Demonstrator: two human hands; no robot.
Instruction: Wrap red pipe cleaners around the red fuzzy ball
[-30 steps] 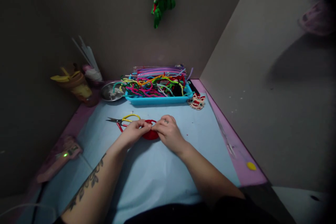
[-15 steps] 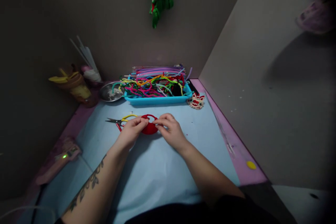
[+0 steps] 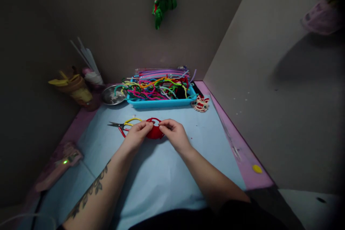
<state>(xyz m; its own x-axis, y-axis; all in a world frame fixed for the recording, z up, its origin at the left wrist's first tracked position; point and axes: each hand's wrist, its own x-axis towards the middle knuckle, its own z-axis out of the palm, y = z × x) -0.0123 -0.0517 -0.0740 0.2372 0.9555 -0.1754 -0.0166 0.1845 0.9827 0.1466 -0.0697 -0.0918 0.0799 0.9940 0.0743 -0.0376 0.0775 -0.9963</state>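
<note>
Between my hands is a red fuzzy piece (image 3: 154,133), rounded and solid below, with a thin loop curving over an opening at its top. It looks made of pipe cleaner. My left hand (image 3: 138,132) pinches its left side near the opening. Opposite, my right hand (image 3: 174,132) has thumb and fingertips closed at the right edge; the exact hold is partly hidden by the fingers. Scissors (image 3: 122,125) with yellow and red handles lie just left of my left hand, blades pointing left.
A blue tray (image 3: 161,104) heaped with colourful pipe cleaners stands at the back. Beside it are a metal bowl (image 3: 110,97) and a lion-face ornament (image 3: 201,104). A pink glue gun (image 3: 58,169) with a lit green light lies left. A yellow disc (image 3: 257,169) sits at the right edge.
My right fingers have curled in slightly, and the right hand sits a touch lower at the red piece. Both hands stay on it; the whole view shifts slightly.
</note>
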